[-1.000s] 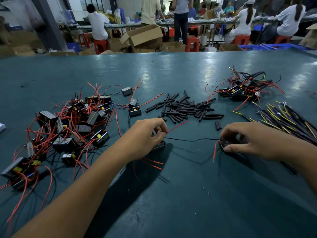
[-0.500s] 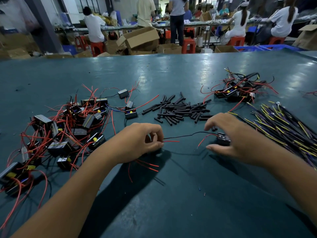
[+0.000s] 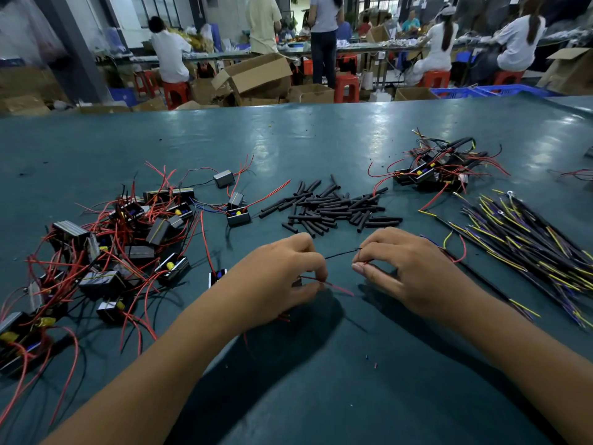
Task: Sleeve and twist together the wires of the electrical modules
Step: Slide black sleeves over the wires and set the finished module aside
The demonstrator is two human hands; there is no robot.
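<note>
On the bench (image 3: 321,139), the pile of modules (image 3: 106,252) lies at the left. The heap of sleeves (image 3: 327,207) is in the middle, behind the two hands. A smaller pile of modules (image 3: 439,170) lies behind at the right, and the bundle of wires (image 3: 529,248) lies before it, right of the right hand (image 3: 404,271). The left hand (image 3: 276,277) is just beside the right hand.

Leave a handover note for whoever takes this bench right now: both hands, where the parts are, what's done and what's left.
Left hand pinches a red wire low over the table.
Right hand pinches a thin black wire that runs between the hands.
Black sleeves lie piled just beyond the hands; loose modules heaped left; another module cluster far right; yellow-tipped black leads at right.
Done: wires picked up. Whether a sleeve is on them cannot be told.
Left: sleeve, twist, then the left heap.
</note>
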